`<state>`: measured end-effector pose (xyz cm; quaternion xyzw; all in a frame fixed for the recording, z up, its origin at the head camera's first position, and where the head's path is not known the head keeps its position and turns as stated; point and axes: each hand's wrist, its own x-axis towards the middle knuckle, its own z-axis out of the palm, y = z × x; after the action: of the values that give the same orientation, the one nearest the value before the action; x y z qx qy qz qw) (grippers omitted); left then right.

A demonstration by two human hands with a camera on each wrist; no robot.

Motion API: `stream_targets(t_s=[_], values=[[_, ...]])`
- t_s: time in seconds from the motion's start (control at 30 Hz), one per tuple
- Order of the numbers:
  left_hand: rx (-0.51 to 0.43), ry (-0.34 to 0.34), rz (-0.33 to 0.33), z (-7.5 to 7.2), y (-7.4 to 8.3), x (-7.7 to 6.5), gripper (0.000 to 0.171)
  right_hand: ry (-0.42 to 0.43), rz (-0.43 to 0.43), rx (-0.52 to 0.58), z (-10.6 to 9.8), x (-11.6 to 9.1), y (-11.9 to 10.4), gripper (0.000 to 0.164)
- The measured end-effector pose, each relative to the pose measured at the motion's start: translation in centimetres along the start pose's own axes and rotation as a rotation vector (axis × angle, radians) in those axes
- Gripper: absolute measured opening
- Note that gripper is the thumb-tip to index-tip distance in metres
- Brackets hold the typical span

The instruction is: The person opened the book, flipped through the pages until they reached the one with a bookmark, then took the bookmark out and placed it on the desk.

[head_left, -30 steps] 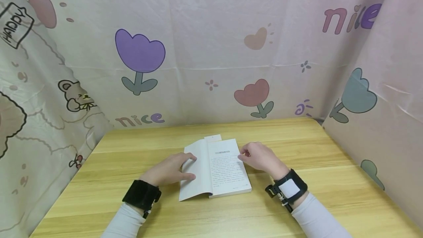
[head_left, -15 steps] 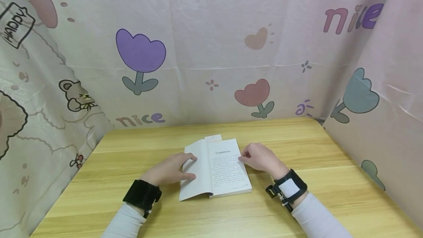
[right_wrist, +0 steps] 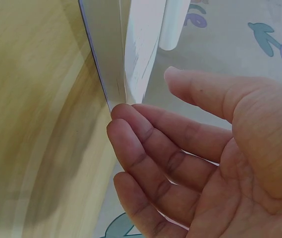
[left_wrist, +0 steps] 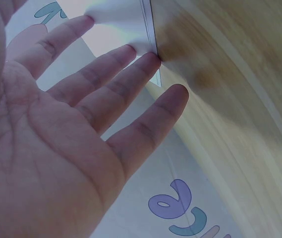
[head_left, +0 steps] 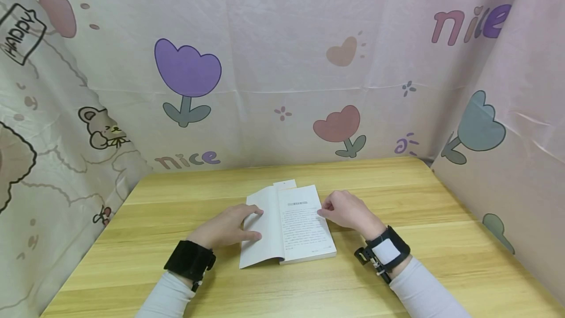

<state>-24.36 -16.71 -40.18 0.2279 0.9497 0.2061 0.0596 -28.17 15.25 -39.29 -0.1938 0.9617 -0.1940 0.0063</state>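
An open book [head_left: 304, 232] lies on the wooden table, with a printed right page and a blank left leaf [head_left: 269, 229]. From the left, my left hand [head_left: 225, 227] rests at that leaf, thumb and fingers spread. The left wrist view shows its straight fingers touching the book's edge [left_wrist: 123, 25]. My right hand [head_left: 350, 211] is at the book's right edge. In the right wrist view, its loosely bent fingers [right_wrist: 148, 141] touch the book's corner, while the thumb stands apart from the pages [right_wrist: 143, 54]. A white slip [head_left: 285, 184] sticks out at the book's top.
The wooden table [head_left: 185, 188] extends around the book on all sides. Behind it and at both sides hangs a pale curtain [head_left: 260, 63] printed with flowers, hearts and words. Both wrists wear black straps [head_left: 190, 260].
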Motion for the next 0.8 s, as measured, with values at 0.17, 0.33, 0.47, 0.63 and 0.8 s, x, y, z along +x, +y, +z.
stream_targets(t_s=[0.17,0.33,0.47,0.63,0.8], values=[[0.008,0.002,0.006,0.09,-0.1,0.08,0.063,0.013,-0.005,0.01,-0.03,0.02,-0.11,0.016],[0.004,0.002,0.001,0.11,-0.08,0.03,0.063,0.03,-0.004,0.031,-0.09,0.04,-0.2,0.011],[0.003,0.002,0.008,0.07,-0.05,-0.03,0.062,0.048,-0.013,0.055,-0.14,0.04,-0.24,0.011],[0.007,0.004,0.016,0.02,-0.05,-0.05,0.061,0.064,-0.032,0.046,-0.12,0.03,-0.15,0.021],[0.007,0.005,0.024,-0.01,-0.03,-0.04,0.061,0.06,-0.034,0.039,-0.14,-0.01,-0.11,0.024]])
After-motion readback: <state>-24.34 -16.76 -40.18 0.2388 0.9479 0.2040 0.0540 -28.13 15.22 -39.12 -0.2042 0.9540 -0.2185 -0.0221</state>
